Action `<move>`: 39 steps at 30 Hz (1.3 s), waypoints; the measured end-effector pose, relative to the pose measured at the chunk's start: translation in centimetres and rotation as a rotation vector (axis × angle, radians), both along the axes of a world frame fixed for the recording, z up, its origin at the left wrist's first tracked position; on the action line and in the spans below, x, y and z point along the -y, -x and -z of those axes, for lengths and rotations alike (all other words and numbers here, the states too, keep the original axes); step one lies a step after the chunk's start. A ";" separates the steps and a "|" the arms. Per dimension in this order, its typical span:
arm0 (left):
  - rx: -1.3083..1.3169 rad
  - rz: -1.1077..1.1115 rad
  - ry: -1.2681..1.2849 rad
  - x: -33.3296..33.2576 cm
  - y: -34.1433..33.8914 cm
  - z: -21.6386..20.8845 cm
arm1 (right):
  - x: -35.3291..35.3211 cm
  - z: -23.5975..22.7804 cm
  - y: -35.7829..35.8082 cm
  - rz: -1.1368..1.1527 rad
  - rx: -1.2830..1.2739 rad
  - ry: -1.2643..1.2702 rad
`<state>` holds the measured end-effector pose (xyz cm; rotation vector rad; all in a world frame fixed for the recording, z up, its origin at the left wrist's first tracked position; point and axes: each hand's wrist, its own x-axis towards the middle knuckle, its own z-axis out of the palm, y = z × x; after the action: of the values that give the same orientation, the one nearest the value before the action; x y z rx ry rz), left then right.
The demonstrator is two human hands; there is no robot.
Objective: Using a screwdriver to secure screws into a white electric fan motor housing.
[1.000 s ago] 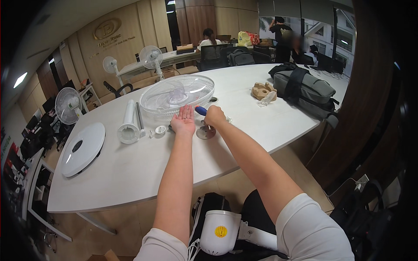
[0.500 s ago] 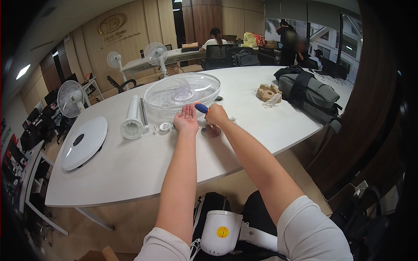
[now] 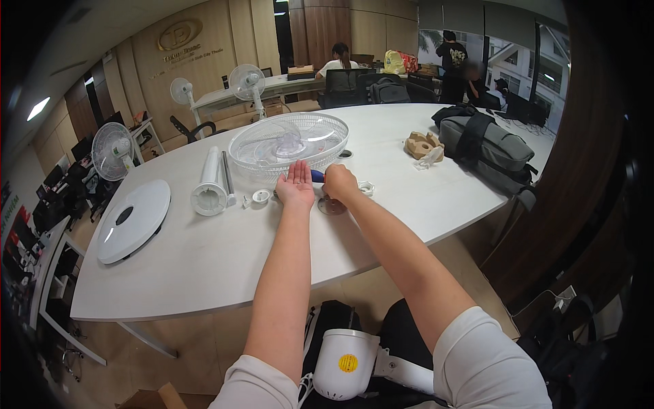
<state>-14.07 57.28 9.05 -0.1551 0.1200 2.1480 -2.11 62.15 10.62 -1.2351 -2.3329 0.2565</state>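
My right hand (image 3: 340, 183) is wrapped round what looks like a screwdriver (image 3: 317, 176) with a blue handle. Its blade is hidden. Beside it my left hand (image 3: 296, 185) is open, palm up and fingers stretched, close to the handle's end. Below the right hand a shiny metal disc (image 3: 332, 207) rests on the white table (image 3: 204, 273). Just beyond both hands lies a clear-white fan cage (image 3: 246, 161) with translucent blades in it. A white fan motor head (image 3: 340, 378) sits across my lap.
Left of my hands are a white tube (image 3: 210, 180), a thin metal rod (image 3: 227, 174) and a small white cap (image 3: 261, 196). A round white fan base (image 3: 146, 211) lies farther left. A grey backpack (image 3: 480, 143) and brown moulded packaging (image 3: 422, 145) are at right.
The screwdriver's handle has swung behind my left fingers, and less of it shows. My right hand has turned slightly; the view has shifted a little.
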 end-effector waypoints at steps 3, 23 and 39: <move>-0.011 0.014 -0.021 0.0 -0.3 -0.2 | -0.3 -0.1 -0.3 0.016 -0.041 0.032; -0.012 0.077 -0.011 5.7 -2.2 -2.0 | 3.3 -2.5 -4.8 -0.169 -0.070 0.060; -0.271 0.176 0.261 27.9 -11.2 -0.1 | 25.8 -4.8 -9.8 -0.552 -0.252 0.376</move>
<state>-2.90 29.40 9.14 -0.0026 0.5519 1.9615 7.65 36.36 15.46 -0.6226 -2.4143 1.0106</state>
